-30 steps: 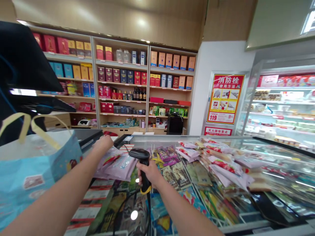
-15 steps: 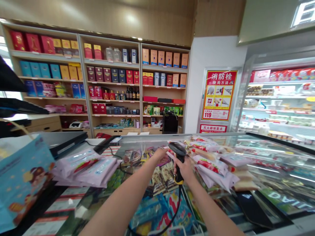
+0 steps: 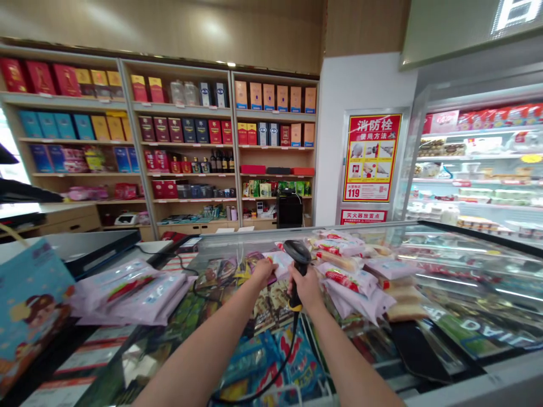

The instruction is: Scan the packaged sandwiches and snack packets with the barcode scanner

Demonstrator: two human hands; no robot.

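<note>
My right hand [image 3: 306, 286] is wrapped round the handle of a black barcode scanner [image 3: 297, 252], whose cable hangs down over the glass. Just left of it, my left hand [image 3: 263, 269] pinches the edge of a pink-white package [image 3: 280, 264] with red print. That package is partly hidden behind the scanner. Several similar packages [image 3: 345, 278] lie piled to the right of my right hand, beside sliced bread packs [image 3: 405, 299]. Another stack of pink-white packages [image 3: 131, 291] rests at the left.
A blue printed bag [image 3: 34, 305] stands at the far left. A black phone [image 3: 418, 350] lies on the glass-topped freezer [image 3: 504, 367] at the right. Shelves [image 3: 182, 107] of boxes stand behind, with a refrigerated display [image 3: 479, 169] at the right.
The pink-white package has come out from behind the scanner to the left, with my left hand at its edge. The whole view has shifted slightly, moving the surroundings leftward.
</note>
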